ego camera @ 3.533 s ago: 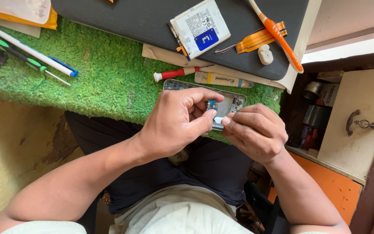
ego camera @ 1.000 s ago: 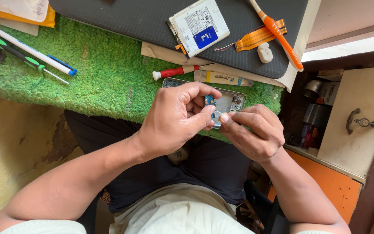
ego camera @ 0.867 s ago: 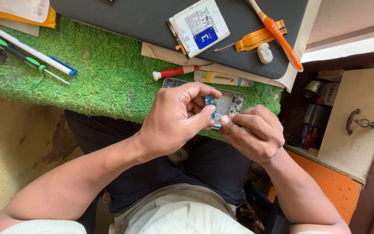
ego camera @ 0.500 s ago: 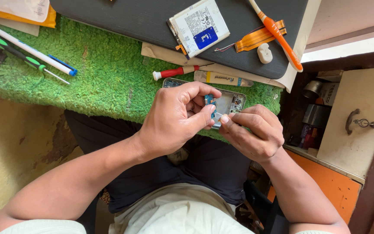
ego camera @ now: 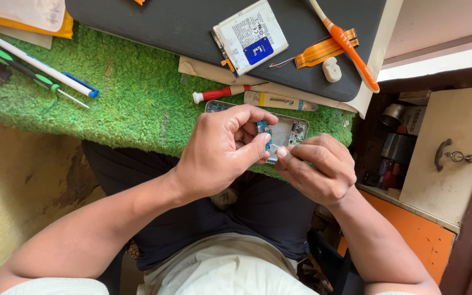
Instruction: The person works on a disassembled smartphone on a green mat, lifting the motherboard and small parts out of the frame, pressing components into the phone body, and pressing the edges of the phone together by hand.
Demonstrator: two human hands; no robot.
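Two hands meet at frame centre over an opened phone frame (ego camera: 285, 131) resting on the green mat's (ego camera: 127, 98) lower edge. Left hand (ego camera: 222, 150) pinches its blue internal part; right hand (ego camera: 315, 169) grips the frame's lower right edge. Red screwdriver (ego camera: 219, 94) lies just above.

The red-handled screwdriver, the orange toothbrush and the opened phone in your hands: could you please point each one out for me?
red-handled screwdriver (ego camera: 219, 93): head view, on the red grip.
orange toothbrush (ego camera: 350, 49): head view, on the middle of the orange handle.
opened phone (ego camera: 288, 130): head view, on the bare inner frame between the hands.
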